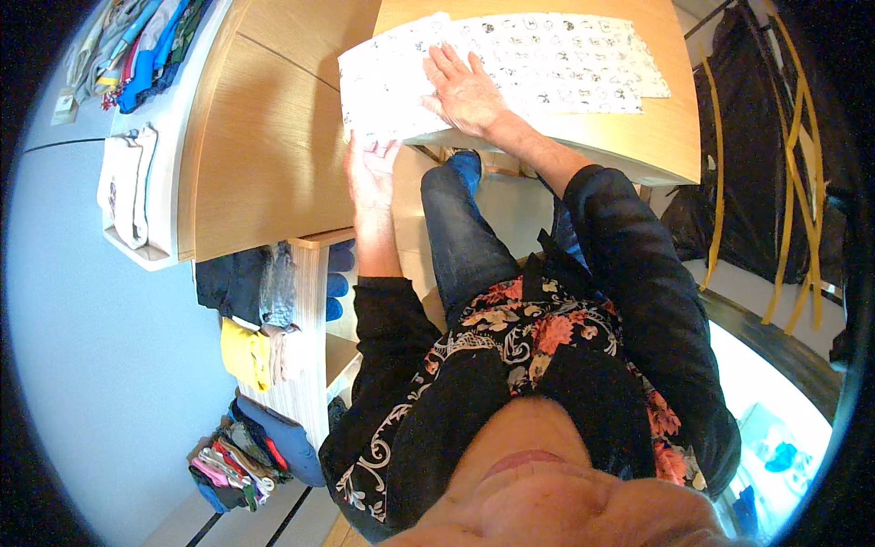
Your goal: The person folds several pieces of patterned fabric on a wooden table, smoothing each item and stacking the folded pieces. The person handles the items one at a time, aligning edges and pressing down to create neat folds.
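Note:
A white cloth garment (560, 65) printed with small dark drawings lies spread over the light wooden tabletop (656, 137). My right hand (468, 92) rests palm down on it, left of the middle, with the fingers apart. At the cloth's near left corner is my left hand (372, 164), palm turned up. Its fingertips reach the cloth's edge and partly go under it. Whether those fingers pinch the fabric cannot be made out. The left part of the cloth is very bright, so its print and folds hardly show there.
Left of the table stands a wooden cabinet (273, 137). Folded white cloth (130, 184) sits in a tray beyond it, near several folded clothes (150, 55). Lower left are a yellow folded cloth (246, 352) and a clothes stack (239, 465). Dark fabric with yellow straps (714, 171) hangs at right.

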The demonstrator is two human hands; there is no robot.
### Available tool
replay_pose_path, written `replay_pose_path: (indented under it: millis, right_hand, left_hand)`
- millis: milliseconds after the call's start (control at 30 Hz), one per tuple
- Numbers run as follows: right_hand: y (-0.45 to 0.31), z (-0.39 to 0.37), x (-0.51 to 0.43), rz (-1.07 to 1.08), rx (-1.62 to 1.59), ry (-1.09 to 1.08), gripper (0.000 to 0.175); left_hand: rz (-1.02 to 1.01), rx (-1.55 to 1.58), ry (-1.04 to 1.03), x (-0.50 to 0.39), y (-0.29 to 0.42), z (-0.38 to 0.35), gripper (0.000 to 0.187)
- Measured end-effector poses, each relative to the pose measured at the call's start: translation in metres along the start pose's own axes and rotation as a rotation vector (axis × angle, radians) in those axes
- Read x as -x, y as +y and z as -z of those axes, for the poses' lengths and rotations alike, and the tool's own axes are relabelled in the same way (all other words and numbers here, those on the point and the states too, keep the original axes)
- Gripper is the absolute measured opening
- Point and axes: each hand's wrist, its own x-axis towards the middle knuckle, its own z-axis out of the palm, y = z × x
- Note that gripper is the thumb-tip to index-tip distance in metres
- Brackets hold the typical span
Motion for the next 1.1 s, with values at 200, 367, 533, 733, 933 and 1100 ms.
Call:
replay_pose_path:
  millis: [200,367,533,733,933,1100]
  right_hand:
    - [-0.001,0.006,0.000,-0.048,-0.058,-0.065,0.062]
    - [-0.002,0.006,0.001,-0.051,-0.088,-0.027,0.061]
    - [-0.003,0.009,0.000,-0.059,-0.117,-0.034,0.060]
    - [-0.008,0.009,-0.005,-0.075,-0.163,-0.037,0.062]
    - [-0.017,0.000,-0.011,-0.048,-0.272,0.023,0.061]
    - [-0.015,-0.005,-0.020,-0.057,-0.663,0.105,0.059]
  left_hand:
    - [-0.110,-0.039,0.097,0.005,-0.024,-0.020,0.038]
    - [-0.173,-0.305,0.187,-0.002,-0.021,-0.038,0.043]
    - [-0.082,-0.346,0.149,-0.022,-0.008,-0.050,0.050]
    - [-0.021,-0.674,0.277,-0.030,0.001,-0.057,0.046]
    - [-0.451,-0.603,0.236,-0.023,-0.004,-0.064,0.044]
    - [-0.503,-0.532,0.191,-0.019,-0.001,-0.074,0.040]
